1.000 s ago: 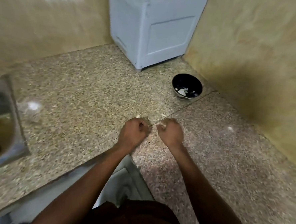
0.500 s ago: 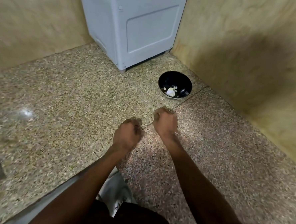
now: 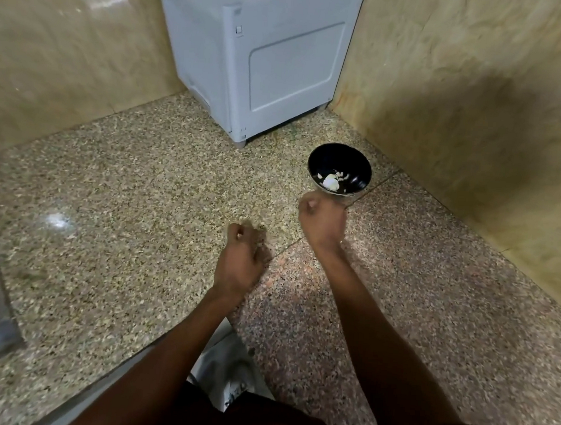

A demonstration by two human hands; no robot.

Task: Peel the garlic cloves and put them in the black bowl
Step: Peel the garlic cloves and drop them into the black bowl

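Garlic cloves (image 3: 331,182), pale, lie in black bowl (image 3: 339,167) on speckled desk (image 3: 135,203), just beyond right hand (image 3: 322,222). Right fingers curled; contents not visible, cannot tell. Left hand (image 3: 241,259) nearer, fingers curled, something small at fingertips, unclear. Grey appliance (image 3: 265,60) in corner, beige tiled walls (image 3: 460,92).

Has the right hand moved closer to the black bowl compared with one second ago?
Yes. The right hand was beside the left hand; now it has gone forward, almost reaching the near rim of the black bowl.
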